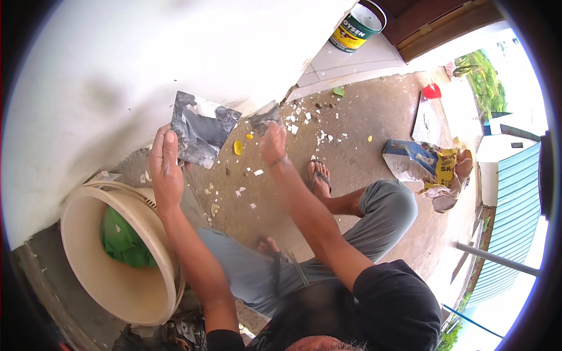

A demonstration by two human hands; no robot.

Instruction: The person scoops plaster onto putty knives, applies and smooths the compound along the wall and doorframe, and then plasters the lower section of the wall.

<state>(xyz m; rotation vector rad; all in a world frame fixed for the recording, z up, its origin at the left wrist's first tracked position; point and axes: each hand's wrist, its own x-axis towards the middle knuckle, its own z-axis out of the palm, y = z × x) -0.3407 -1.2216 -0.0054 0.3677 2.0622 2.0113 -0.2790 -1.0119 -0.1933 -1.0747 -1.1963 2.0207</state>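
My left hand (167, 167) holds a square flat plate (202, 130) by its lower left edge, thumb on the upper face. Smears of grey and white cover that face. In my right hand (273, 143) is a putty knife (265, 117), its broad blade blurred by motion. The blade is close to the bottom of the white wall (193, 41), just right of the plate; whether it touches the wall I cannot tell. My right fingers are closed around the handle, which they mostly hide.
White chips (294, 123) and yellow leaves (237, 147) litter the concrete floor. A cream bucket (73, 251) with green cloth (126, 240) inside lies tipped at left. A green paint pail (354, 32) stands at the far end. A torn paper sack (430, 167) lies right, past my bent knee.
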